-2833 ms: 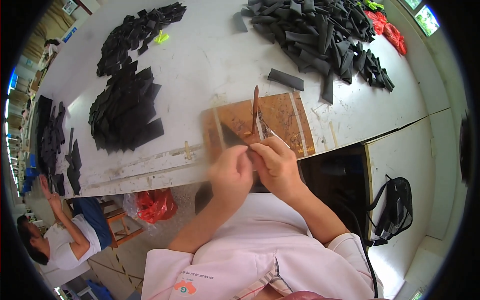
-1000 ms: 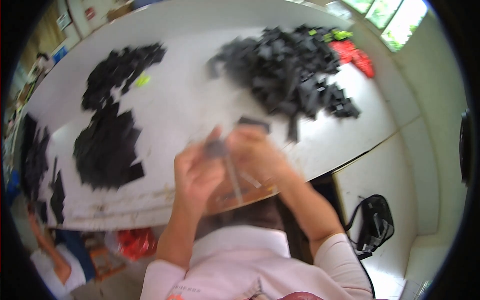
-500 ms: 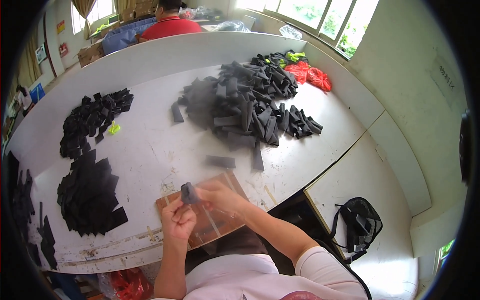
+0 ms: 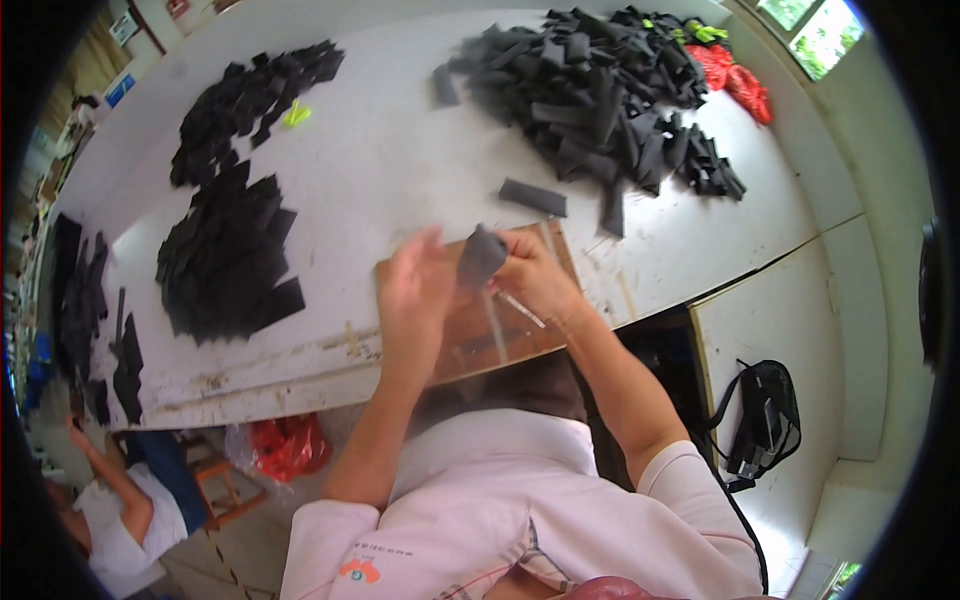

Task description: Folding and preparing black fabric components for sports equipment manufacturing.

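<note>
In my right hand [image 4: 540,277] is a small dark grey folded fabric piece [image 4: 482,257], pinched near its right side. A thin, pale, stick-like tool [image 4: 522,310] juts from under the same hand; its kind does not show. My left hand [image 4: 415,280] is raised just left of the fabric piece, apart from it, fingers stretched upward and blurred by motion. Both hands are over a brown board [image 4: 468,335] at the table's near edge. Just beyond the board lies a single dark fabric strip [image 4: 533,197].
A large heap of dark grey fabric pieces [image 4: 600,100] covers the far right, with red plastic bags [image 4: 745,92] beside it. Black fabric piles [image 4: 225,255] lie on the left, near a yellow-green scrap [image 4: 297,113]. A black mesh bag [image 4: 765,420] rests on the right-hand table. Another person [image 4: 135,515] is at lower left.
My view has tilted down and shifted left. My left hand has come off the fabric piece and opened, while my right hand keeps hold of it. The pale tool now shows.
</note>
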The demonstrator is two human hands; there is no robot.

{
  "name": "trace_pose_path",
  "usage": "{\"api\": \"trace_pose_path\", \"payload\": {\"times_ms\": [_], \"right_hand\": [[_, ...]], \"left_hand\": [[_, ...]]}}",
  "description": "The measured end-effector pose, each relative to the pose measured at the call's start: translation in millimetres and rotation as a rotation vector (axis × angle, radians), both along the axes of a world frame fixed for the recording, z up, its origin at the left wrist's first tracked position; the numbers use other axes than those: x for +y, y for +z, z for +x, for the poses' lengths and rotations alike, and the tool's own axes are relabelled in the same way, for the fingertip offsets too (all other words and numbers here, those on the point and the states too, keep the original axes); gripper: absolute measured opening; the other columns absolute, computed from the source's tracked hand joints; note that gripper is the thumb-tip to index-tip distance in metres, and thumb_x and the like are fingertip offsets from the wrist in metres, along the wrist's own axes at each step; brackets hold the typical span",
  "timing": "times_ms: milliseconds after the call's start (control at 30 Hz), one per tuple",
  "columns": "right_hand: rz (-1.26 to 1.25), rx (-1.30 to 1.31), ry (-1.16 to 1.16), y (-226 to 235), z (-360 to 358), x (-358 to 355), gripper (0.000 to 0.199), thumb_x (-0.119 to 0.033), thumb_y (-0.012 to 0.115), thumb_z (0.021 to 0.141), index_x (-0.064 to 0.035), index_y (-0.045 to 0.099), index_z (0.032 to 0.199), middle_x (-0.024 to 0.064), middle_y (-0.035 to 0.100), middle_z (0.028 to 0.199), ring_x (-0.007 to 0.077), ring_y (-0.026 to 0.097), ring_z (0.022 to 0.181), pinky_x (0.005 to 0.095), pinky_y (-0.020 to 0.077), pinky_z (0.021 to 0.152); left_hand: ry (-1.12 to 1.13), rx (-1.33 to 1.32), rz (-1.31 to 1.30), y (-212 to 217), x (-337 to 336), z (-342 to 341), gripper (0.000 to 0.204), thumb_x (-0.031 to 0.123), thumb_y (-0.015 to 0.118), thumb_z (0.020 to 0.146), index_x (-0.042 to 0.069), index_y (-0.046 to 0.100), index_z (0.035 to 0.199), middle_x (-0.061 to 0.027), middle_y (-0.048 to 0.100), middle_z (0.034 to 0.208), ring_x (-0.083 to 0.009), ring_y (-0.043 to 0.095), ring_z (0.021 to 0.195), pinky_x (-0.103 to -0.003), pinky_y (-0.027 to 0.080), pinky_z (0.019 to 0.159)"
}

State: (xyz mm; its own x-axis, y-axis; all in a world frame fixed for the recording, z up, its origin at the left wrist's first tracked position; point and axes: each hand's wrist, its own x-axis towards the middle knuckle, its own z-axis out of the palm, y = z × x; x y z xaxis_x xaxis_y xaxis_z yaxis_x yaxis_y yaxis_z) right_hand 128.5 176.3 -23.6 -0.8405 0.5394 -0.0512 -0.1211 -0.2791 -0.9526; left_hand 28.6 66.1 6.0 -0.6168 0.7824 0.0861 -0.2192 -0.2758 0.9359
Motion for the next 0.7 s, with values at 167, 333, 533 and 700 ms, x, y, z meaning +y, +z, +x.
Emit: {"api": "trace_pose_path", "payload": {"times_ms": [167,333,533,700], "right_hand": [[0.442,-0.129,-0.211,24,0,-5,0.027,-0.025,0.049,0.086,-0.0002,0.054,0.077,0.0015,0.051,0.064,0.0079,0.044,0.059,0.0218,0.0367,0.054],[1.243,-0.091,-0.257,60,7,-18,0.037,-0.036,0.062,0.073,-0.0005,0.054,0.080,0.0089,0.052,0.074,0.0206,0.052,0.070,0.0288,0.0406,0.054],[1.282,-0.290,-0.084,36,4,-14,0.013,-0.009,0.059,0.074,0.0005,0.053,0.081,0.0114,0.052,0.071,0.0316,0.051,0.065,0.0370,0.0414,0.055],[1.238,-0.172,-0.226,25,7,-14,0.016,-0.018,0.060,0.075,-0.0038,0.052,0.072,0.0087,0.048,0.060,0.0283,0.051,0.057,0.0364,0.0397,0.049]], "left_hand": [[-0.095,0.469,0.091,14,5,-22,0.018,0.006,0.055,0.081,-0.002,0.053,0.097,-0.0054,0.056,0.090,-0.0089,0.050,0.077,-0.020,0.039,0.071],[0.006,0.255,0.256,19,2,-10,0.013,0.006,0.054,0.082,-0.001,0.055,0.093,-0.0054,0.058,0.091,-0.0102,0.052,0.083,-0.022,0.042,0.075],[0.043,0.068,0.200,-13,-11,-13,0.013,0.005,0.053,0.082,-0.002,0.053,0.093,-0.0072,0.058,0.093,-0.0095,0.053,0.083,-0.022,0.042,0.076],[-0.370,-0.239,0.189,17,13,-17,0.012,-0.001,0.055,0.077,-0.002,0.053,0.089,-0.0126,0.058,0.091,-0.0135,0.054,0.085,-0.028,0.045,0.074]]}}
